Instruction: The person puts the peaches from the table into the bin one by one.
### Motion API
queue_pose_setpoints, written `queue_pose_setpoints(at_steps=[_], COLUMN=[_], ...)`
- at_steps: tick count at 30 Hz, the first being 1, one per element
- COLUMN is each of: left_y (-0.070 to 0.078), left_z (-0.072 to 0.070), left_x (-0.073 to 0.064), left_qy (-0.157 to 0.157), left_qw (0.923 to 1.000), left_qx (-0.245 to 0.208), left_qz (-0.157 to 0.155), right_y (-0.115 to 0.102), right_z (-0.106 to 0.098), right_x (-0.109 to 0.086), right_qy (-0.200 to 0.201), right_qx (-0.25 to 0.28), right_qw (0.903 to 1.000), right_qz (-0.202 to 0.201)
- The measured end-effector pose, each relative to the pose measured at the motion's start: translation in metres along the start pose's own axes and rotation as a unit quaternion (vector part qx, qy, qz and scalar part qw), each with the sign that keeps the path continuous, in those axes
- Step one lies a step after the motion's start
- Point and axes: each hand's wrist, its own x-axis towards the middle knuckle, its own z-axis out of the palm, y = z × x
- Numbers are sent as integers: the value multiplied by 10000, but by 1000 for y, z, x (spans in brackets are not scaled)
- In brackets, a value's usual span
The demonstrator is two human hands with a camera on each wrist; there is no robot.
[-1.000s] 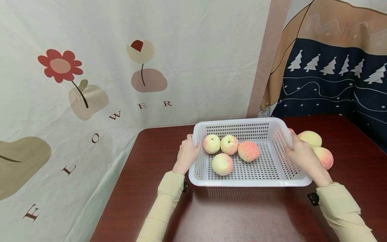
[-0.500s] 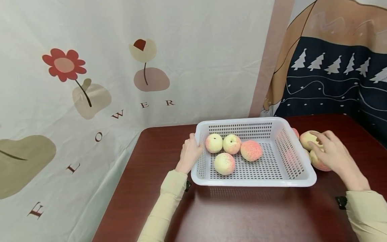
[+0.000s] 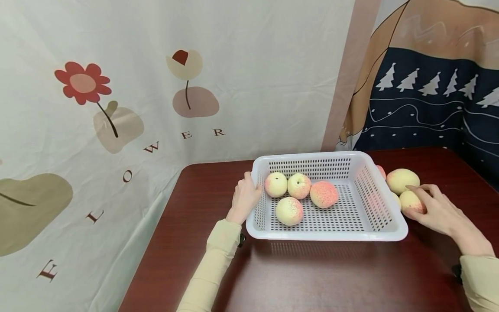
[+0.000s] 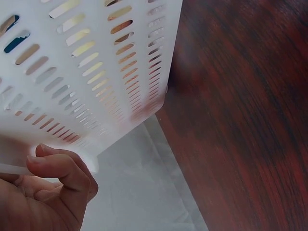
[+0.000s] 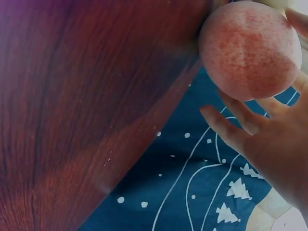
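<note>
The right grip [image 3: 440, 212] is curled around a peach [image 3: 412, 203], thumb on the near side and forefinger over the top; in the right wrist view its other fingers [image 5: 233, 132] are spread, and the speckled pink face of the fruit shows. Just left of this grip, between its fruit and the basket [image 3: 327, 235], is a sliver of a pale peach [image 3: 396, 201]. Just beyond the grip lies a yellow peach [image 3: 403, 181]; farther on, to the left, a red peach [image 3: 381, 171] is mostly hidden by the basket's rim.

The basket stands on the counter [image 3: 327, 277], between the two grips, its near right corner close to the right thumb. Inside, a pink peach [image 3: 324, 194] lies nearest the right grip. Farther left come the middle peach [image 3: 299, 186], touching it, then the end peach [image 3: 276, 184]; the front peach [image 3: 289, 211] lies just nearer the person. Past them, the left grip [image 3: 244, 196] holds the basket's left end, fingers hooked at the rim.

Beyond both grips hang a white cloth [image 3: 269, 78] and, behind the right one, a navy cloth [image 3: 421, 112] with white trees.
</note>
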Motion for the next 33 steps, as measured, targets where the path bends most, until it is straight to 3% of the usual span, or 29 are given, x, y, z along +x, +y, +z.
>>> queue_pose_setpoints(at_steps=[11, 21, 33], left_y=[-1, -2, -2], left_z=[0, 1, 1], left_x=[0, 0, 0], left_qy=[-12, -13, -6], left_qw=[10000, 10000, 10000], left_qx=[29, 10, -68], left_qz=[-8, -39, -54], right_y=[2, -2, -12], right_z=[11, 8, -13], right_x=[5, 8, 9], right_qy=[414, 401, 819], right_qx=[260, 175, 64], right_qw=[9988, 9989, 9965], right_qz=[-60, 165, 120])
